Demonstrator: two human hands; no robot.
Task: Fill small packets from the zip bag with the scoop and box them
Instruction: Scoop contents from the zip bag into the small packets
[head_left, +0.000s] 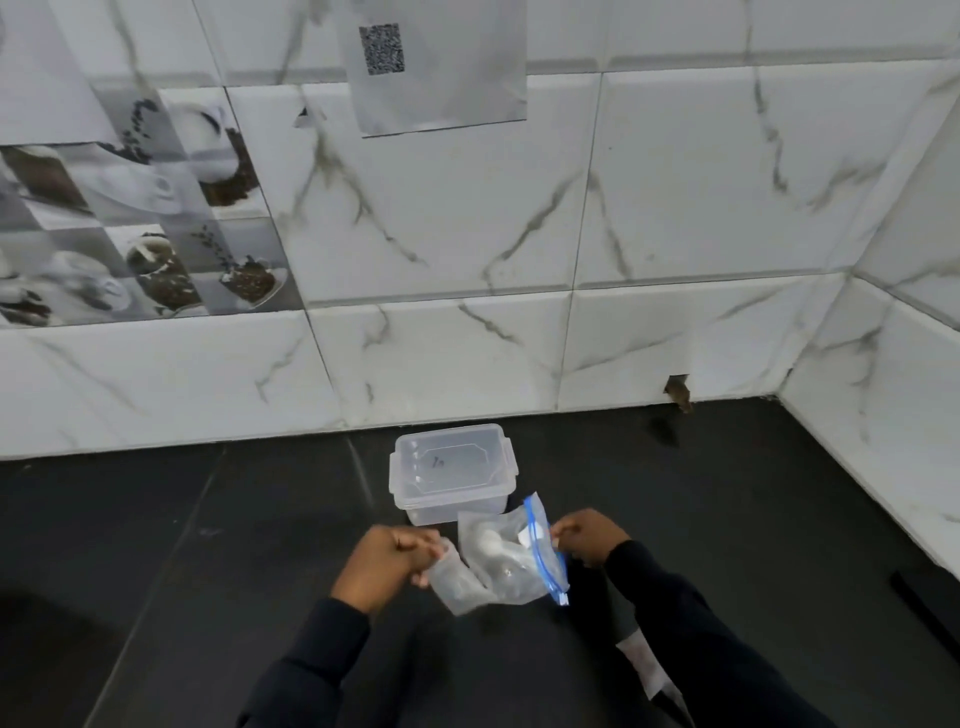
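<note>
Clear plastic makes up nearly everything in play: the clear plastic zip bag (498, 564) with its blue seal strip (543, 551) is held just above the black stone-like counter (208, 545). It is directly in front of the clear rectangular plastic box with clip lid (452, 475), which stands near the marble-patterned wall tiles (675, 208). The left hand (387, 564) has its fingers curled tight round the bag's bunched closed end. The right hand (589, 538) pinches the edge by the blue strip between thumb and fingertips, and neither hand has anything else in it. The bag lies on its side with the mouth facing right, so if the seal is pulled apart in this attitude the white rounded contents (485, 540) could slide out onto the counter. Whether one of those white shapes is the scoop I cannot tell. Thin film bunched in the left hand may slip under a hard tug. The box looks lidded, so nothing can be boxed until a hand is freed.
</note>
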